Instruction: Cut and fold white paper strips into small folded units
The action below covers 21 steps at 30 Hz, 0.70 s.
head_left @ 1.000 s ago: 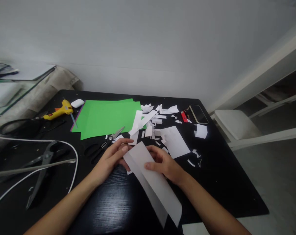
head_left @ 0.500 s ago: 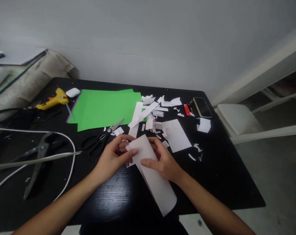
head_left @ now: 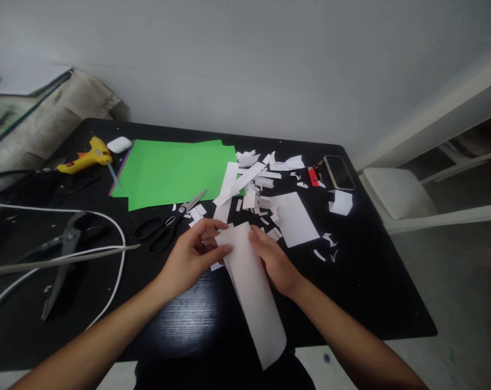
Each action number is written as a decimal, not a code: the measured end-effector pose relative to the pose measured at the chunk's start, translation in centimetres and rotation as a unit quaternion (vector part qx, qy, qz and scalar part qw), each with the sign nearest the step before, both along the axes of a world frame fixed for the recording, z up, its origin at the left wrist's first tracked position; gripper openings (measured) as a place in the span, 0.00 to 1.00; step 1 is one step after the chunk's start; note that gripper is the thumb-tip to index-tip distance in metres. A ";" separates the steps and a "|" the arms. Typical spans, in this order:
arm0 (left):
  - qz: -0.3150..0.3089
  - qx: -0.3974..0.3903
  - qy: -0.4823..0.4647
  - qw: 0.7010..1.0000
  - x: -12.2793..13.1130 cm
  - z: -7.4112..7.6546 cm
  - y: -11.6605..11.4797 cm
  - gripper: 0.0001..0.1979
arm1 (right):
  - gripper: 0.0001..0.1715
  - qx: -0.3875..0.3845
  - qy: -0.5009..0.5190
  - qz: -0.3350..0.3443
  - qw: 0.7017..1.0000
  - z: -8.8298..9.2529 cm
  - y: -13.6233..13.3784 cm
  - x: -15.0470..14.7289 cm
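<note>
A long folded strip of white paper (head_left: 253, 292) lies slanted across the near middle of the black table (head_left: 363, 281), its lower end hanging past the front edge. My left hand (head_left: 192, 254) pinches its upper left corner, thumb on top. My right hand (head_left: 272, 257) grips the upper right edge, fingers curled over the paper. Black-handled scissors (head_left: 168, 227) lie just left of my left hand.
Green sheets (head_left: 172, 170) lie at the back, with several white paper scraps (head_left: 249, 187) and a white sheet (head_left: 294, 219) to their right. A phone (head_left: 338, 172) and red lighter (head_left: 312, 176) sit far right. A yellow glue gun (head_left: 86, 157), pliers (head_left: 64, 249) and white cable (head_left: 115, 238) are left.
The two layers of the strip have been brought together into one narrow folded strip. My right thumb slid from the middle up to the top edge. The view tilted down slightly.
</note>
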<state>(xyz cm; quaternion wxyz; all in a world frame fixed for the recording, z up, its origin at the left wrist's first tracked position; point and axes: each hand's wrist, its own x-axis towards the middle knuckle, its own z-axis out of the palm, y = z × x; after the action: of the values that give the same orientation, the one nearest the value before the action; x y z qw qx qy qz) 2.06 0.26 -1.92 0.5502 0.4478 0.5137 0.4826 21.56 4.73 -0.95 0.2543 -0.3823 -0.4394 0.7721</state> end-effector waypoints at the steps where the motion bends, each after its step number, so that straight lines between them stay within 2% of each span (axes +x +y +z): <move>1: -0.001 0.001 -0.002 1.000 0.1 0.0 0.0 0.16 | 0.25 -0.007 -0.002 -0.004 1.000 0.0 0.0 -0.1; 10: -0.014 0.017 0.035 0.999 0.1 0.0 -0.3 0.15 | 0.17 0.054 -0.088 -0.028 0.994 -0.3 0.1 0.1; 21: -0.022 0.044 0.061 0.997 0.2 0.4 -0.4 0.14 | 0.18 0.027 -0.074 -0.048 0.996 0.4 0.4 0.3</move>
<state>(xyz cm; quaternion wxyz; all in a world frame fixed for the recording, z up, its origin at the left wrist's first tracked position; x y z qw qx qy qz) 2.28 -0.11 -1.52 0.5081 0.5114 0.5148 0.4640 21.84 5.09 -0.55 0.2679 -0.4516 -0.4591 0.7166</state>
